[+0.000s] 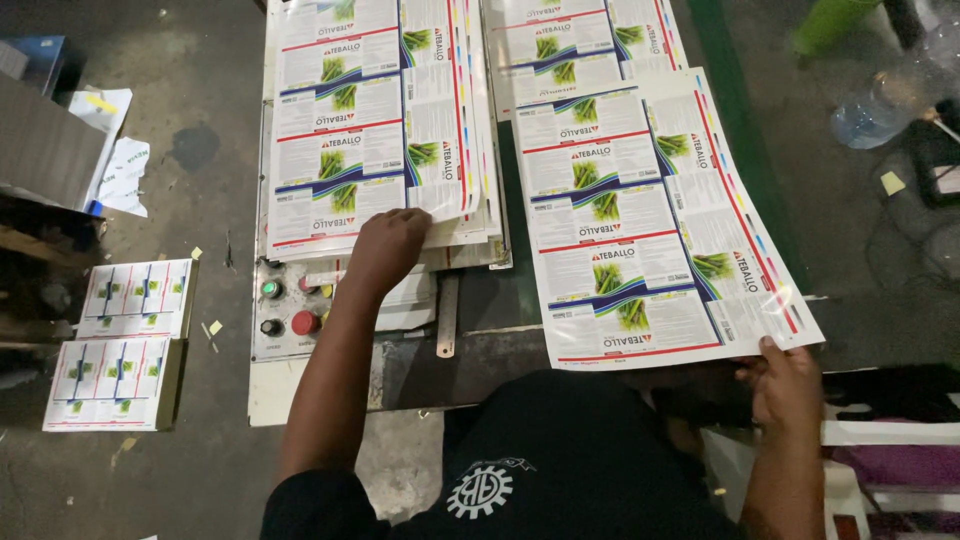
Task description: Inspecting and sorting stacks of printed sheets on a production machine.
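Since the person's black-shirted torso fills the bottom of the head view, the near edge of the machine table is mostly hidden behind it. Table top itself barely shows: printed sheets cover nearly all of it, and its far edge is cut off by the frame.

Left stack of printed sheets sits on the table's left half, top cut off by the frame. Stack depth hard to judge, only the stepped near edges show. A second stack lies at the far right, mostly out of frame.

Loose printed sheet lies tilted on the table's right half, its near right corner hanging past the near edge.

Control panel at the table's near left corner, red and green buttons visible, partly covered by the forearm.

Two small bundles of cut labels on the floor, left of the table. A plastic bottle is at the top right, dim.

Left hand: flat, fingers spread on the near right corner of the left stack, fingertips tucked under the top sheets, so cannot tell how many are gripped.

Right hand: pinching the loose sheet's near right corner, thumb on top, fingers hidden underneath.
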